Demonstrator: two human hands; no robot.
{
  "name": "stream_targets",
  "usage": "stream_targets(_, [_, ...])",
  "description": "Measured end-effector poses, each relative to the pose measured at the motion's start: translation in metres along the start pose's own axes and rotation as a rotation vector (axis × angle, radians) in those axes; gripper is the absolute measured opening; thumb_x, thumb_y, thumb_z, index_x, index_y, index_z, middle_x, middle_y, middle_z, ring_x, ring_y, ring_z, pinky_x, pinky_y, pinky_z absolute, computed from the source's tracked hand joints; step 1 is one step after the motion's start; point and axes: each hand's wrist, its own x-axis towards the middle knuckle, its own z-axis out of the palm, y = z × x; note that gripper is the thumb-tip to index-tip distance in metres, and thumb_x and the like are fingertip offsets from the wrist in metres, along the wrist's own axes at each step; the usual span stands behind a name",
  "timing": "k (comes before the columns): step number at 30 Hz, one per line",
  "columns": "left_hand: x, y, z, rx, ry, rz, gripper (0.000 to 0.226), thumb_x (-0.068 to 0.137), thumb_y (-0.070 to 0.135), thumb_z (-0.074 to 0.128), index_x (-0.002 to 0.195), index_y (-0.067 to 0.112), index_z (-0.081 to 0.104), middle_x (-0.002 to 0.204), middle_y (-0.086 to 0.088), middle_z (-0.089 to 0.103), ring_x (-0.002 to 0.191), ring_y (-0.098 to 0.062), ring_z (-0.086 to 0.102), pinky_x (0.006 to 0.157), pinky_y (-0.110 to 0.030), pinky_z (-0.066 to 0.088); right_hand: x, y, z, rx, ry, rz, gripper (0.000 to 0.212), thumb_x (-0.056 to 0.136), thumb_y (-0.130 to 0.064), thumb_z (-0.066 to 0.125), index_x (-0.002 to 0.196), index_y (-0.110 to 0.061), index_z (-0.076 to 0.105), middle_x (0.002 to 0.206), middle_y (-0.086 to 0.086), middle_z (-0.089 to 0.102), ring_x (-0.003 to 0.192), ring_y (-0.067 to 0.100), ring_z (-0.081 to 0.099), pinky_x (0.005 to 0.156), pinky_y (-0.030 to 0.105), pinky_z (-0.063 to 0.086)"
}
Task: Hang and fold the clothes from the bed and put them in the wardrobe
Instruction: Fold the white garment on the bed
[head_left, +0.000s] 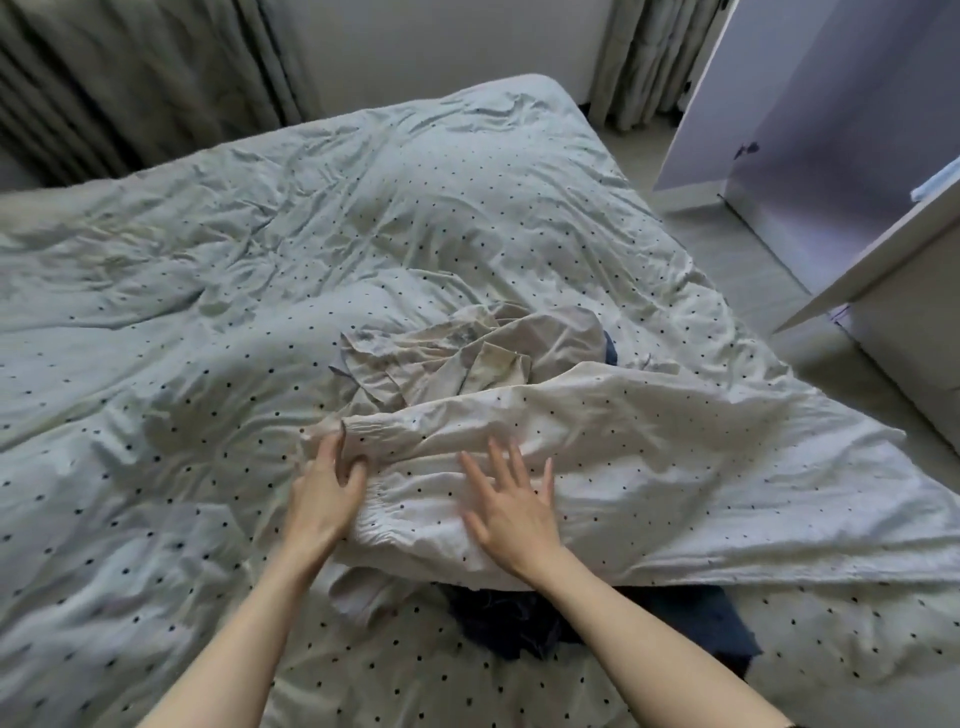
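Head view, white garment (597, 467) under right hand (511, 512) (fingers spread flat)

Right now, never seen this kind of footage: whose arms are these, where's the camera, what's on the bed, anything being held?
There is no machine here: a person wears one wide-angle camera on the head, looking forward and down at their own bare arms. The left hand pinches the gathered edge of a white dotted garment spread on the bed. The right hand lies flat on that garment with fingers spread, holding nothing. Behind it sits a crumpled beige garment; dark blue clothes peek out from underneath. At the right stands the open wardrobe door.
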Motion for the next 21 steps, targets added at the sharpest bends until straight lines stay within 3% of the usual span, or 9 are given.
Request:
stream_targets(3, [-0.005, -0.017, 0.002, -0.033, -0.080, -0.089, 0.063, 0.083, 0.043, 0.065, 0.134, 0.028, 0.030, 0.108, -0.006, 0.065, 0.093, -0.030, 0.063, 0.084, -0.041, 0.049, 0.011, 0.000, 0.012, -0.068, -0.023, 0.012, 0.072, 0.091, -0.056, 0.036, 0.149, -0.038, -0.004, 0.156, 0.001, -0.021, 0.137, 0.025, -0.031, 0.103, 0.065, -0.018])
stream_targets(5, [-0.011, -0.021, 0.003, -0.129, -0.175, -0.122, 0.064, 0.080, 0.033, 0.070, 0.128, 0.029, 0.028, 0.091, -0.003, 0.063, 0.079, -0.025, 0.064, 0.074, -0.041, 0.054, 0.014, -0.002, 0.016, -0.094, -0.060, 0.019, 0.080, 0.088, -0.061, 0.039, 0.149, -0.036, -0.007, 0.151, 0.001, -0.029, 0.133, 0.027, -0.034, 0.103, 0.066, -0.015])
stream_targets(8, [-0.013, -0.014, 0.002, -0.236, -0.269, -0.087, 0.055, 0.080, 0.016, 0.064, 0.121, 0.030, 0.031, 0.086, -0.003, 0.061, 0.070, -0.019, 0.063, 0.052, -0.028, 0.052, 0.020, -0.002, 0.019, -0.080, -0.110, 0.012, 0.085, 0.087, -0.061, 0.044, 0.148, -0.036, -0.009, 0.150, 0.001, -0.032, 0.136, 0.026, -0.032, 0.106, 0.066, -0.009])
stream_targets(13, [-0.010, 0.023, -0.003, -0.448, -0.307, -0.061, 0.051, 0.083, 0.000, 0.056, 0.121, 0.030, 0.039, 0.086, -0.015, 0.062, 0.054, -0.011, 0.059, 0.047, -0.022, 0.049, 0.013, 0.014, 0.003, 0.021, -0.092, -0.083, 0.073, 0.092, -0.053, 0.040, 0.150, -0.035, -0.001, 0.157, -0.002, -0.019, 0.145, 0.022, -0.017, 0.111, 0.060, -0.004])
stream_targets(17, [-0.018, 0.070, -0.005, -0.552, -0.279, 0.013, 0.048, 0.084, -0.004, 0.055, 0.118, 0.029, 0.044, 0.070, -0.009, 0.059, 0.044, -0.010, 0.054, 0.045, -0.023, 0.049, -0.014, 0.046, -0.013, 0.287, 0.090, 0.004, 0.056, 0.100, -0.037, 0.035, 0.150, -0.028, 0.014, 0.156, -0.005, -0.011, 0.145, 0.013, -0.010, 0.116, 0.042, -0.004])
stream_targets(21, [-0.040, 0.136, 0.020, -0.488, -0.305, 0.190, 0.051, 0.079, -0.003, 0.058, 0.118, 0.028, 0.046, 0.071, -0.009, 0.057, 0.046, -0.008, 0.058, 0.045, -0.021, 0.049, -0.044, 0.091, -0.031, 0.752, 0.249, 0.290, 0.043, 0.102, -0.024, 0.037, 0.144, -0.019, 0.037, 0.157, -0.001, 0.017, 0.144, 0.011, 0.013, 0.113, 0.026, 0.012])
